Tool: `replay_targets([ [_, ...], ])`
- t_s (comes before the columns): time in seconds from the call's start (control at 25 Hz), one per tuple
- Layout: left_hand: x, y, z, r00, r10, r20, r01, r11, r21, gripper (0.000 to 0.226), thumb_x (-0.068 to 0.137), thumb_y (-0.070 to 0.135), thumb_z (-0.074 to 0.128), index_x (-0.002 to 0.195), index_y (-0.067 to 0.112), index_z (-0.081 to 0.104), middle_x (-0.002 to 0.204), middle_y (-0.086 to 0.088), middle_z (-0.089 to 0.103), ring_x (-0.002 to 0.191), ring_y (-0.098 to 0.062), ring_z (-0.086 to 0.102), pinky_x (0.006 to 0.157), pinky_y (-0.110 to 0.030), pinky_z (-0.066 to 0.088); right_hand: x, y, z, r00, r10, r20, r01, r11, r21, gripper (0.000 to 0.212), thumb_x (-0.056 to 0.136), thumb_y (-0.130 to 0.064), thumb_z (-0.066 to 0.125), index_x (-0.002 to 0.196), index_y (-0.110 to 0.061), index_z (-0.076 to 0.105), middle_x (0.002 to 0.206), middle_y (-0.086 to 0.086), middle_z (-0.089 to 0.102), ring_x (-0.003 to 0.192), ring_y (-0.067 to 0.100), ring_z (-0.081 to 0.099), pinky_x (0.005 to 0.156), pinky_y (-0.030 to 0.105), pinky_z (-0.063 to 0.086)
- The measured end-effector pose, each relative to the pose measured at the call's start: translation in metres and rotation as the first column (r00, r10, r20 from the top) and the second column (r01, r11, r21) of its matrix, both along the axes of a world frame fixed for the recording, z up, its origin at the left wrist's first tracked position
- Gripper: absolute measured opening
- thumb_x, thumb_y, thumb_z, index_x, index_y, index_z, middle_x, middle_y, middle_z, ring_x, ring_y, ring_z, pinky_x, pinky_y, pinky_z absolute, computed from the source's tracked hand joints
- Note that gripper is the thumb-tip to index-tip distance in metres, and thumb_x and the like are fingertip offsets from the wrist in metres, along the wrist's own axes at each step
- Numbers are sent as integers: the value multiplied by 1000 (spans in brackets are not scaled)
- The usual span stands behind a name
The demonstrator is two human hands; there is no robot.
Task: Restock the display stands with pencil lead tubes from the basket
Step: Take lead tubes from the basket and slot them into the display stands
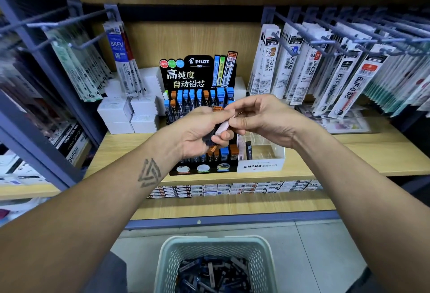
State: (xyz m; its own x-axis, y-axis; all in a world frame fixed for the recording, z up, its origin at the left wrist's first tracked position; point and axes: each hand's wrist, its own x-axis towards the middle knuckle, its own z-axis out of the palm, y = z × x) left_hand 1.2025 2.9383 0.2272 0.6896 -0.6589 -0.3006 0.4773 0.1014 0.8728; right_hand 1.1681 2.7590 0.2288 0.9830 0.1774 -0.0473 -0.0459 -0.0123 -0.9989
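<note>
My left hand (200, 132) grips a small bunch of pencil lead tubes (221, 127), among them a pale pink one and dark ones with orange caps. My right hand (263, 120) pinches the top end of the pink tube. Both hands hover in front of the black Pilot display stand (197, 69), whose rows hold blue- and orange-capped tubes. To its right stands a clear Mono display stand (260, 166) holding one dark tube (248, 150) and a pink one. A pale green basket (216, 243) with several dark tubes sits on the floor below.
The stands sit on a wooden shelf (349, 153). White boxes (130, 115) are stacked left of the Pilot stand. Hanging refill packs (325, 71) on metal hooks crowd both sides. Small boxes line the lower shelf (232, 189).
</note>
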Motion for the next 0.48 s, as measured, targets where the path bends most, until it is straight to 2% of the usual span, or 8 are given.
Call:
replay_targets([
  [0.16,1,2,0,1000,-4,-27,3,999,-42,20,103,13,52,103,-6,59,83,-27,64,46,-9,44,34,-13,30,1,-1,3,999,-24,29,26,997,-69,38,71,-3,79,107,4,71,79,12,67,63,16,62,74,29,55],
  [0.32,4,5,0,999,-30,-33,30,999,-22,20,102,19,56,97,0,59,77,-18,60,47,-10,44,33,-14,30,1,1,1,997,-34,71,41,994,-102,30,73,-16,80,97,-1,71,78,14,68,71,18,64,76,32,55],
  [0.4,7,7,0,999,2,-34,0,1000,30,21,103,21,54,96,1,58,72,-14,57,45,-10,42,32,-15,28,1,0,0,995,-69,74,74,995,-69,22,76,-14,78,93,-3,70,81,13,69,74,19,65,70,28,53],
  [0.48,11,9,-1,996,89,-17,-88,994,58,23,101,24,58,97,1,57,71,-14,58,43,-10,40,31,-16,28,1,-5,-1,991,-125,56,127,992,-21,16,81,-7,75,95,1,69,77,13,70,68,19,65,63,24,54],
])
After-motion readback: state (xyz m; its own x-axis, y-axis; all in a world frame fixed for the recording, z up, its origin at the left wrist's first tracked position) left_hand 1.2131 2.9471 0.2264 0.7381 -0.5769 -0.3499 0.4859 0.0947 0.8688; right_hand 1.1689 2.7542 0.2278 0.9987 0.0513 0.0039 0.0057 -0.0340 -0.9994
